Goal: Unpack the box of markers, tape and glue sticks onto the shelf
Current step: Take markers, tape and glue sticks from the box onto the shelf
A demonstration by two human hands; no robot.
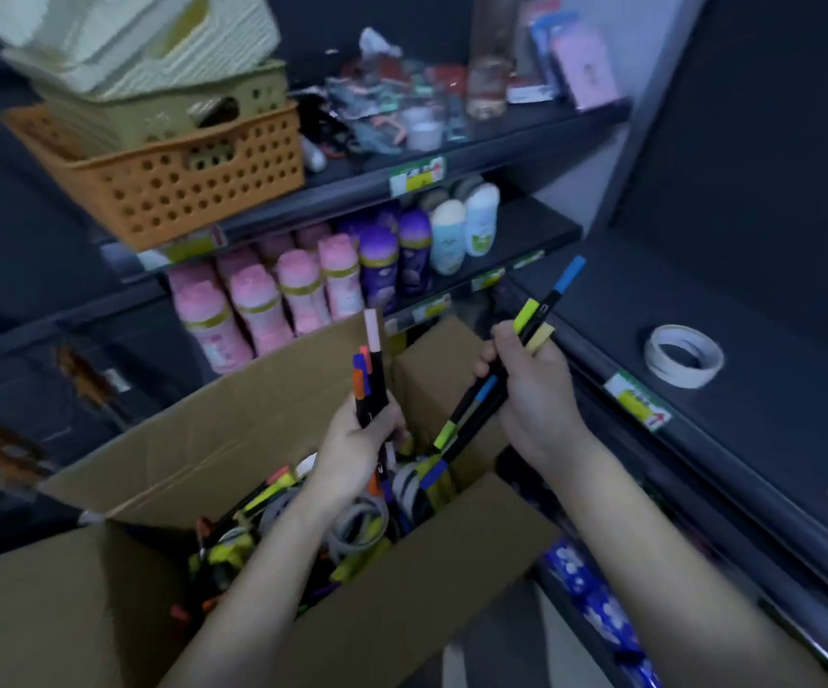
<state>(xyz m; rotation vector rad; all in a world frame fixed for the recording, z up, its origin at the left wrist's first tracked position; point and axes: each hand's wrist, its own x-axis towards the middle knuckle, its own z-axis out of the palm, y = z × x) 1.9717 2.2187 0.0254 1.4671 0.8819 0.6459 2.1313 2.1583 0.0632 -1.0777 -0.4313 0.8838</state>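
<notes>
An open cardboard box point(233, 429) sits below me, filled with black markers with coloured caps and rolls of tape point(352, 531). My left hand point(357, 451) is above the box, closed around a bunch of markers point(371, 374) with pink, orange and blue caps pointing up. My right hand point(533, 389) grips another bunch of markers point(533, 317) with blue, green and yellow caps, tilted toward the dark shelf point(774, 389) on the right. A white tape roll point(684, 356) lies on that shelf.
Pink, purple and white bottles point(303, 285) fill the shelf behind the box. Stacked plastic baskets point(169, 176) stand on the shelf above, beside mixed small goods. Price labels point(637, 399) line the shelf edges. Blue patterned packages point(585, 593) lie on a lower right shelf.
</notes>
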